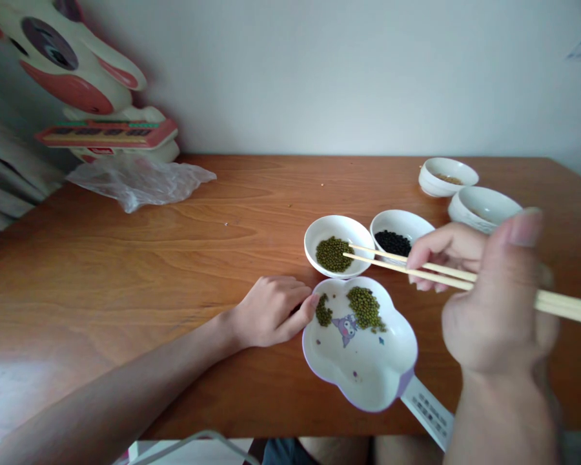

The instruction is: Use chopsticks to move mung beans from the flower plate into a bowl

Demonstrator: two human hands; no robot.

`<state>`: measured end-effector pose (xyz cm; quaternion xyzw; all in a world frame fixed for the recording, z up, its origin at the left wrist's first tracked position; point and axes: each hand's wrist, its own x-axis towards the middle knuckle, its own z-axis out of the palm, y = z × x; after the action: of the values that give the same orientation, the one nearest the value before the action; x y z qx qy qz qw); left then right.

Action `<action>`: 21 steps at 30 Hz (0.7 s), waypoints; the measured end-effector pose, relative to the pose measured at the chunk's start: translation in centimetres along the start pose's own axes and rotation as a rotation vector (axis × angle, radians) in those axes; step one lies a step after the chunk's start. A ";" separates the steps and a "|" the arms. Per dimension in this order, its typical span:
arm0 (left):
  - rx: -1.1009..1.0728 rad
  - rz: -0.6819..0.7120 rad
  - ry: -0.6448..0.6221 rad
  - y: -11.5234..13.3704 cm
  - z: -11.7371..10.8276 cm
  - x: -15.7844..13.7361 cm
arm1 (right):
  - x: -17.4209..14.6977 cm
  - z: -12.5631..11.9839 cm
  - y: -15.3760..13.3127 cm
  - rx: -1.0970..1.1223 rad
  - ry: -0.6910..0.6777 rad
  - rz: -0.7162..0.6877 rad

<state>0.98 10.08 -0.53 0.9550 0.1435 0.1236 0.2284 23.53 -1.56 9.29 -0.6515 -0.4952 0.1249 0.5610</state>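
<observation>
In the head view, take the flower-shaped dish (375, 384) as landmark: it lies on the table (198, 258) with green beans (365, 307) in two heaps on its far side. Just beyond it is the white bowl (339, 226), which also has green beans; a bowl of black beans (392, 243) is beyond and to its right.

The right hand (494, 316) has its fingers closed round the chopsticks (392, 266), whose tips are slightly apart at the bean pile in the white bowl; whether a bean is between them I cannot tell. The left hand (275, 313) rests left of the dish, fingers loosely curled, one fingertip at its rim; whether it pinches the rim I cannot tell.

The step looks like moving beans between dish and bowl, direction unclear; the next move probably calls for fine tip control and a steady dish
</observation>
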 end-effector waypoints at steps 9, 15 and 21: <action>-0.020 0.016 0.005 -0.1 0.1 0.0 | -0.3 0.1 0.0 -0.041 -0.364 0.108; -0.016 0.026 0.016 -0.1 0.1 0.1 | -0.1 0.9 0.6 -0.138 -0.459 0.176; -0.017 0.016 0.007 -0.1 0.1 0.1 | -0.3 1.2 0.8 -0.156 -0.513 0.147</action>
<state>1.06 10.15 -0.59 0.9536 0.1355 0.1300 0.2352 22.96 -0.96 8.09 -0.6741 -0.5805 0.2877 0.3549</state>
